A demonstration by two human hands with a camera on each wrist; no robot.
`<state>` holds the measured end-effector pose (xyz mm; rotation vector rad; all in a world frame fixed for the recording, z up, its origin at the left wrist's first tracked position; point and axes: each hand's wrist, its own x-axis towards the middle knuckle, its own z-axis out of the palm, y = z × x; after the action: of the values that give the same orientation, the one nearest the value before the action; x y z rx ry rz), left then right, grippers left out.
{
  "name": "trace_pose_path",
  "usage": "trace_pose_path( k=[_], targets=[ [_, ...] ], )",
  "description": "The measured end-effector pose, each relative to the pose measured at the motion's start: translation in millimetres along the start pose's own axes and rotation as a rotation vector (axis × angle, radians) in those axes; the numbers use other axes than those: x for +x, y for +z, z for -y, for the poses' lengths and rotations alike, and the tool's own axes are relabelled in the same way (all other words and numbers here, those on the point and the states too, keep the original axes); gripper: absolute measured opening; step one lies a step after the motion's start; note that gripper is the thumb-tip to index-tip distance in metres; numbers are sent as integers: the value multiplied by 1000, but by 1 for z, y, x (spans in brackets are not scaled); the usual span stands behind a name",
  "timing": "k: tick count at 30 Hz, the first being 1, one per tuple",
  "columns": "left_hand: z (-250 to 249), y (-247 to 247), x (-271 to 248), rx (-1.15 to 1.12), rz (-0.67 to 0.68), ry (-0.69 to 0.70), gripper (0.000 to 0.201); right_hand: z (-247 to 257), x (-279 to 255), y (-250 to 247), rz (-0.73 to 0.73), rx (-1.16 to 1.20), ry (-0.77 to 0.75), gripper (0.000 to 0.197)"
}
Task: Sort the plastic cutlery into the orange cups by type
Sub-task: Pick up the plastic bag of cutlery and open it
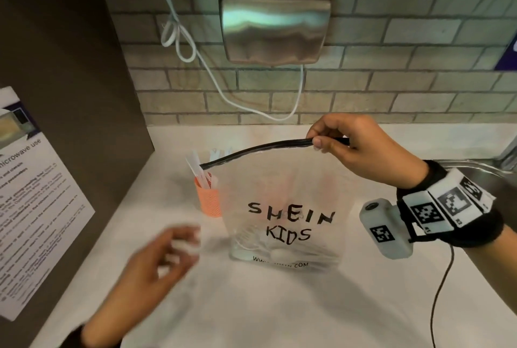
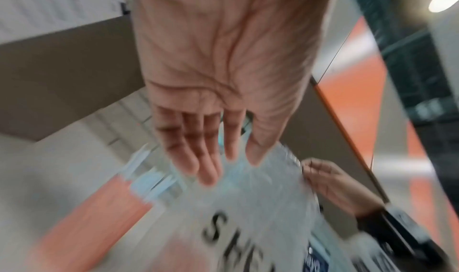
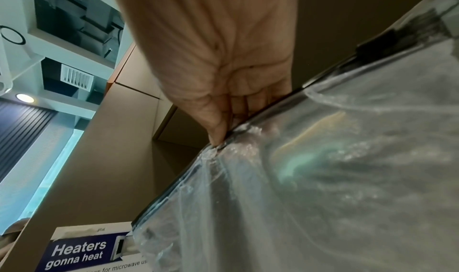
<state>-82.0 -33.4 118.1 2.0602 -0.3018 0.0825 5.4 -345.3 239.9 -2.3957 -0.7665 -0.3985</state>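
A clear zip bag printed "SHEIN KIDS" hangs upright over the white counter, with white plastic cutlery lying in its bottom. My right hand pinches the bag's black zip strip at the top right; the right wrist view shows thumb and fingers clamped on that strip. An orange mesh cup stands behind the bag's left edge and holds several white utensil handles. My left hand, blurred, hovers in front of the bag's lower left with its fingers extended, holding nothing.
A brown cabinet side with a taped microwave notice walls off the left. A steel wall dispenser and a white cable hang on the tiled backsplash. A steel sink rim lies at the right.
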Motion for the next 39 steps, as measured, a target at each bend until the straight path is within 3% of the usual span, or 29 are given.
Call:
trace_pose_path(
  k=[3,5,8,11,14,17,20,24,28,31,39],
  targets=[
    [-33,-6,58,-65,-241,194,44,1,0,2,-24,9,-4,19],
    [-46,-2,85,-60,-282,258,41,0,-2,2,-43,3,-1,16],
    [-54,0,109,-60,-283,312,20,-5,-14,-8,-127,-31,1,13],
    [-53,-7,119,-57,-292,328,18,-27,-35,-26,-296,-90,58,38],
    [-50,-13,117,-52,-282,331,18,-48,-57,-32,-296,242,262,51],
    [-53,-16,115,-20,-270,309,21,-66,-73,-16,-273,572,278,48],
    [-56,-17,116,61,-329,270,22,-67,-76,-1,-343,640,249,41],
    [-78,4,114,462,-541,376,20,-60,-72,8,-456,621,184,32],
    [-117,52,109,404,-341,606,31,-47,-68,11,-485,559,101,8],
    [-137,91,110,446,-200,715,36,-42,-68,11,-497,476,64,9],
    [-151,127,119,517,-216,728,23,-41,-77,10,-535,366,64,11]
  ],
)
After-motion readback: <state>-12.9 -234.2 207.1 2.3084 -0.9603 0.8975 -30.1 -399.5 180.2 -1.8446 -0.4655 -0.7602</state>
